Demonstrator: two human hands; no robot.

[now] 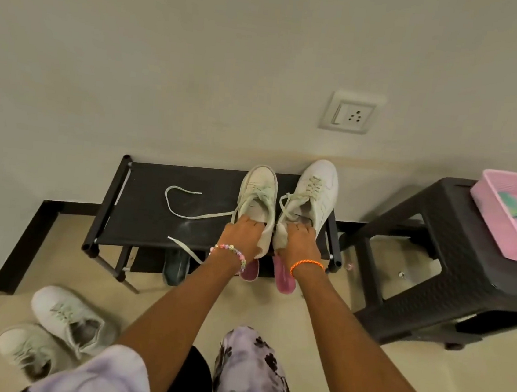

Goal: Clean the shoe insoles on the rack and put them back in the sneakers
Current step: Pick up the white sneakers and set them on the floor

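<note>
White sneakers stand side by side on the top shelf of a black shoe rack [140,212], toes toward the wall at 12 o'clock. The left hand [240,234] has its fingers curled into the opening of the left sneaker [259,192], holding it at the heel; the right hand [299,240] grips the heel opening of the right sneaker [315,189] the same way. The fingertips are hidden inside the shoes, so what they touch within cannot be told, and whether insoles lie inside is not visible. A loose lace [183,204] trails across the shelf toward 9 o'clock.

Below the wrists, two pink insoles [283,278] poke out from the lower level; their upper parts are covered by the hands and shelf edge. A dark shoe [176,267] on the lower shelf is mostly hidden. At 7 o'clock another pair of white sneakers [69,316] sits on the floor, partly cut off by a pale sleeve. At 3 o'clock a dark stool [435,262] carries a pink basket [515,197] cut by the frame edge, with a green object [510,204] inside too blurred to identify. A wall socket [352,113] is at 1 o'clock. No readable brand or writing shows on anything.
</note>
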